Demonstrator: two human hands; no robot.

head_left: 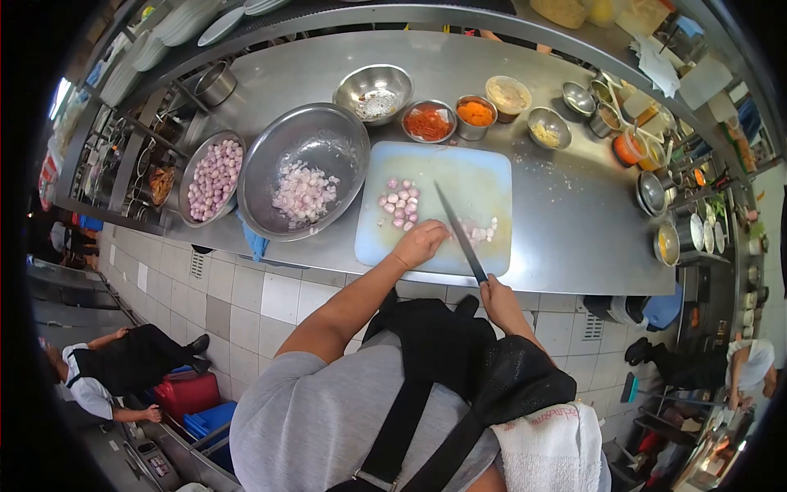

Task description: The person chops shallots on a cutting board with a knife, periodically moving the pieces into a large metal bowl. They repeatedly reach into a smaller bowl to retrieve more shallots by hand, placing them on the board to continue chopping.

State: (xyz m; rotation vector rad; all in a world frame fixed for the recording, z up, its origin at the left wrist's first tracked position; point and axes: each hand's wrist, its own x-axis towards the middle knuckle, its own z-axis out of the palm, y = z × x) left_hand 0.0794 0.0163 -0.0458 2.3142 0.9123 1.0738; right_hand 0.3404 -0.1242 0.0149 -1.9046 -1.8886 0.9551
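My right hand [502, 302] grips the handle of a long kitchen knife [461, 228], whose blade points away over the cutting board [497, 182]. Left of the blade, my left hand [422, 243] is closed low at the board, fingers curled together; what they hold is hidden. Peeled shallots [399, 203] lie in a cluster just beyond my left hand. Cut shallot pieces [479, 232] lie right of the blade, near its middle. Farther left, a large metal bowl [348, 135] contains chopped shallots [304, 194]. Beside it, another bowl holds many whole peeled shallots [216, 180].
Behind the board stand a metal bowl [375, 88], a bowl of red strips [428, 123], an orange-filled container [475, 112], a tub [508, 94] and a small bowl [548, 129]. Shelves frame the steel table [574, 238]. Other people stand at left [123, 369] and right [746, 365].
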